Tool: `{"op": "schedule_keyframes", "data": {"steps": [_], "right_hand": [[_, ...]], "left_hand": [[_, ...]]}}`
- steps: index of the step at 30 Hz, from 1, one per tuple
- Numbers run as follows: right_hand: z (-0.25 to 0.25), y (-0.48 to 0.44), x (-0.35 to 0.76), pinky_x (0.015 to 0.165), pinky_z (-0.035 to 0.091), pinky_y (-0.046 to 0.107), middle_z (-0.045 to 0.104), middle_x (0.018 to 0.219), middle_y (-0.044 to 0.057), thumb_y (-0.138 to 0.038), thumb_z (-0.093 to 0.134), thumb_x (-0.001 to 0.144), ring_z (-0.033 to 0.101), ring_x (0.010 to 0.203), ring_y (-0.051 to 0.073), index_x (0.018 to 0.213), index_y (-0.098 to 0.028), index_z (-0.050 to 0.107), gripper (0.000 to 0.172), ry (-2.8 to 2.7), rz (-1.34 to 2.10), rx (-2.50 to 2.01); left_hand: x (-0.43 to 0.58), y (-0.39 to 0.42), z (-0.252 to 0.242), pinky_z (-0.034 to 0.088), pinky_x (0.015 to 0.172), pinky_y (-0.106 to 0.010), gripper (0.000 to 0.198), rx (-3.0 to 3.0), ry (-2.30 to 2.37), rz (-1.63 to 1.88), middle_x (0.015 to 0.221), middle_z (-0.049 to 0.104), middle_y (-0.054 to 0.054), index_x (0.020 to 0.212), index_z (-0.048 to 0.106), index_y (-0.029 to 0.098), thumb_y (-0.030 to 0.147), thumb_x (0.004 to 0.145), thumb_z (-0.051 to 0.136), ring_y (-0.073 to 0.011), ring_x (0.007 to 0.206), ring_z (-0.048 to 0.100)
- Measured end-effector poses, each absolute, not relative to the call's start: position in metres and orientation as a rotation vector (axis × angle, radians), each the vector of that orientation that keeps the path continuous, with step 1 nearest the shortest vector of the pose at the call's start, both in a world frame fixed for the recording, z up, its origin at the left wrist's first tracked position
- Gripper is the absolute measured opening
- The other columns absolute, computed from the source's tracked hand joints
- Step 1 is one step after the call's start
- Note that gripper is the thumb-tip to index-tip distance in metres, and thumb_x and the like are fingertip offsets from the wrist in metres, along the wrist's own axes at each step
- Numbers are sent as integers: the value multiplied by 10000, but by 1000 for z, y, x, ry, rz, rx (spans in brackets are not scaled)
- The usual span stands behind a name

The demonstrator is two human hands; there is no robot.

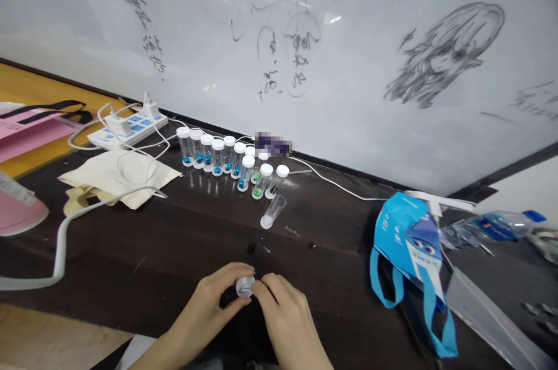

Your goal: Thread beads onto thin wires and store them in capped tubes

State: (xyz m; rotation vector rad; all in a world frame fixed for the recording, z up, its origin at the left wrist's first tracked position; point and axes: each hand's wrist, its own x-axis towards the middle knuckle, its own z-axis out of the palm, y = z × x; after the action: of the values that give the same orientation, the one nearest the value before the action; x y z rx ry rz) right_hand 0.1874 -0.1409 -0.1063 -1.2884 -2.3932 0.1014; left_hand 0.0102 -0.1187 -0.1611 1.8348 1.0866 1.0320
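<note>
Near the table's front edge, my left hand (222,294) grips a small white cap (245,286) between thumb and fingers, its hollow side facing up. My right hand (281,306) is closed, its fingertips pressed at the cap's right rim; whatever they pinch is hidden. Beyond my hands stands an uncapped clear tube (274,210). Small dark bits (251,248) and a tiny green-tipped piece (267,250) lie between the tube and my hands. Farther back, several white-capped clear tubes (218,158) form a group, most with blue pieces at the bottom, some with green.
At the left are a power strip (131,129) with cables, a cream cloth bag (117,175) and a pink container (17,207). A blue bag (401,230) and a water bottle (497,227) sit at the right. A whiteboard (340,108) rises behind the table.
</note>
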Motion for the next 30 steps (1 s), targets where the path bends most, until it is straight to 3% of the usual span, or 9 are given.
{"op": "schedule_keyframes", "data": {"steps": [9, 22, 30], "right_hand": [[-100, -143, 187, 551, 510, 320, 631, 797, 60, -76, 280, 992, 619, 661, 219, 978, -164, 627, 358, -2406, 11, -1308], [-100, -145, 185, 534, 493, 295, 624, 772, 45, -42, 396, 941, 609, 643, 208, 932, -167, 619, 255, -2472, -56, -1325], [-98, -145, 185, 580, 519, 289, 629, 780, 55, -61, 332, 979, 610, 656, 198, 979, -158, 628, 311, -2442, -39, -1289]], "left_hand": [[9, -119, -157, 551, 930, -327, 382, 1769, 1099, 1014, 1125, 719, -6, 1098, 661, 290, 93, 775, 711, -213, 1029, 682], [8, -121, -161, 549, 936, -287, 361, 1841, 1099, 1043, 1143, 715, 5, 1126, 649, 301, 140, 808, 703, -194, 1041, 680], [9, -122, -157, 568, 908, -309, 338, 1846, 1109, 1059, 1118, 725, -11, 1110, 662, 286, 146, 804, 702, -214, 1008, 697]]}}
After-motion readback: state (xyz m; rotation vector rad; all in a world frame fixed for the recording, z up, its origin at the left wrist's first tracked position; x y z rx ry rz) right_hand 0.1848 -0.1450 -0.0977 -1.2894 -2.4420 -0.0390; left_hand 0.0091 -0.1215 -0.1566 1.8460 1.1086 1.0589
